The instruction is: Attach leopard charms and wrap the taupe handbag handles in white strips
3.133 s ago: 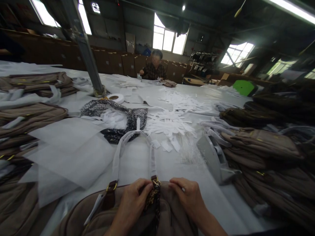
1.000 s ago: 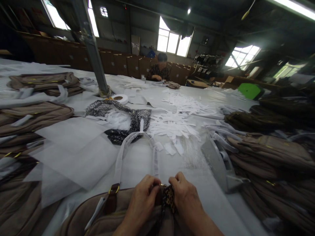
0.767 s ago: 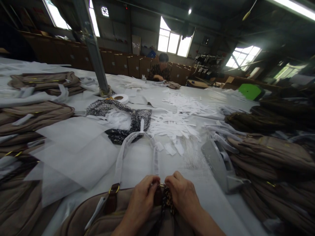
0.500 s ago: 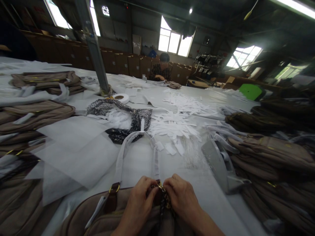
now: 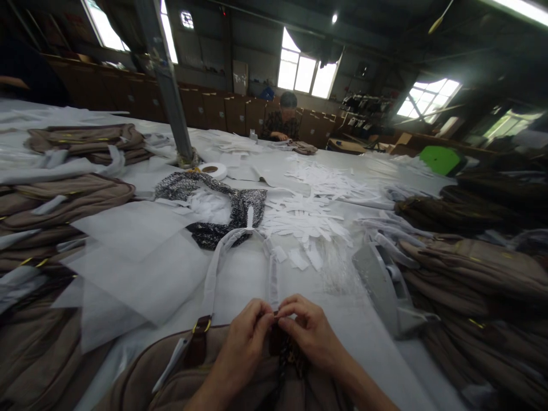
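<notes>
A taupe handbag (image 5: 171, 365) with brown leather handle tabs lies in front of me, its upper part in view. Its handle (image 5: 213, 268), wrapped in white, stretches away over the table. Where the handle's right end meets the bag, my left hand (image 5: 248, 337) pinches the leather tab. My right hand (image 5: 310, 334) is closed at the same spot, fingertips touching the left ones; what it pinches is hidden. Below the fingers hangs a dark cord with gold-coloured metal bits (image 5: 291, 357), partly in shadow. A white slip (image 5: 170, 364) sticks out beside the left tab.
White sheets (image 5: 128, 268) lie left, beside stacked taupe bags (image 5: 64, 200). Ahead are a black-and-white knitted cloth (image 5: 248, 205), a tape roll (image 5: 213, 170) and white paper strips (image 5: 303, 217). A grey dispenser (image 5: 377, 285) and more bags (image 5: 475, 268) stand right. Another person (image 5: 282, 123) sits opposite.
The gold clasp seen between my hands is now covered by my fingers. My right hand has moved slightly up and left, its fingertips meeting the left hand's.
</notes>
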The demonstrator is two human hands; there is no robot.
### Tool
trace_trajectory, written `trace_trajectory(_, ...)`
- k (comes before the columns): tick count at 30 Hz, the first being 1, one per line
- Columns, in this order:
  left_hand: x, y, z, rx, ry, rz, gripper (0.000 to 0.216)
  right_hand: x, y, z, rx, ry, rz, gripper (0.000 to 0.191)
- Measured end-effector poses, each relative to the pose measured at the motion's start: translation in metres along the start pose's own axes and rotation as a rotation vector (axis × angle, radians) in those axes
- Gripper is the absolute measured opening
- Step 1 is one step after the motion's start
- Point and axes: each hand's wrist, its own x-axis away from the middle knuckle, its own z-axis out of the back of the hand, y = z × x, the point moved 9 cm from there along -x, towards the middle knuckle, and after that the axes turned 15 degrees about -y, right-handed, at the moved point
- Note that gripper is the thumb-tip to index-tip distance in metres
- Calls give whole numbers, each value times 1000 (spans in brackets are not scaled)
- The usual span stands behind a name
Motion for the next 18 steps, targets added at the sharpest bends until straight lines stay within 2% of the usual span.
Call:
trace_trajectory(4,-2,-7,6,39,11,50,26,0,14,2,-168,36,-62,17)
trace_trajectory(8,2,-11,13,-321,89,58,29,4,27,5,-196,84,-171,18)
trace_trajectory(10,2,-16,8,-496,23,94,27,5,24,7,-98,89,-190,17)
trace_trajectory(12,0,-20,2,-571,-66,126,25,6,15,9,65,94,-190,15)
trace_trajectory(15,-3,-18,-1,-522,-135,116,22,6,-1,9,320,100,-166,14)
trace_trajectory(18,-7,-16,2,-349,-144,107,18,6,-10,3,488,74,-186,15)
